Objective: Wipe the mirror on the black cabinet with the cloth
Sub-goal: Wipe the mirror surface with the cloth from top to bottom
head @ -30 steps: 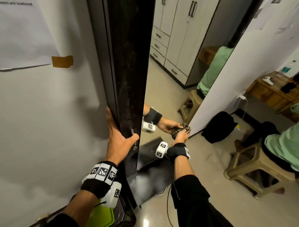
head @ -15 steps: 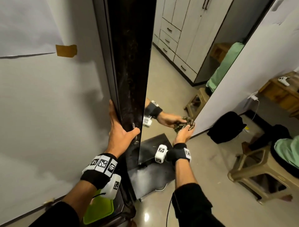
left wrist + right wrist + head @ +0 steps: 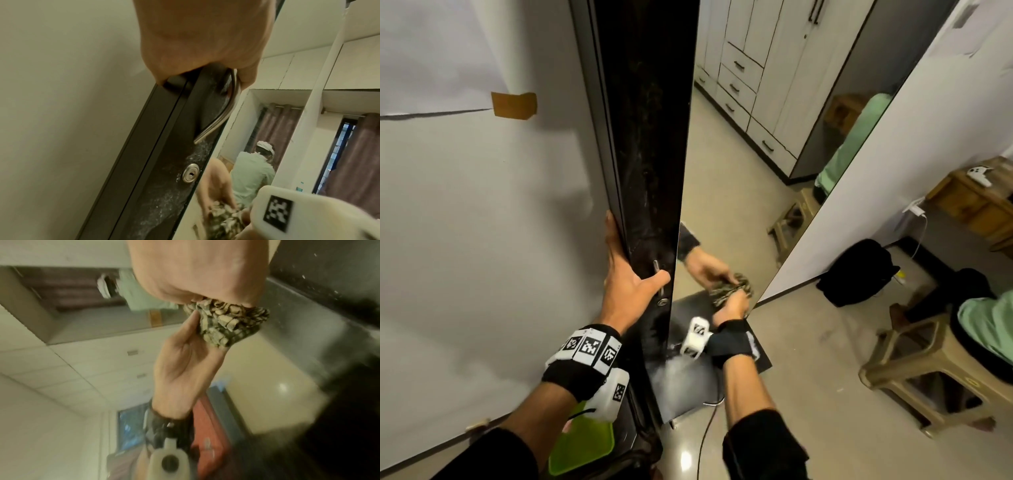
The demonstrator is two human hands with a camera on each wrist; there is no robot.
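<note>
Low on the mirror [image 3: 726,192], the right hand [image 3: 732,306] presses the bunched cloth [image 3: 727,291] against the glass, fingers curled round it, now nearer the mirror's right edge than a second ago. Left hand [image 3: 631,281] still clasps the black cabinet [image 3: 643,137] door's edge, thumb by the handle [image 3: 222,113].

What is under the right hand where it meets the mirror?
A bunched patterned cloth sits between the right hand and the mirror, pressed to the glass. The glass directly beneath the cloth is covered, so its state cannot be seen.
</note>
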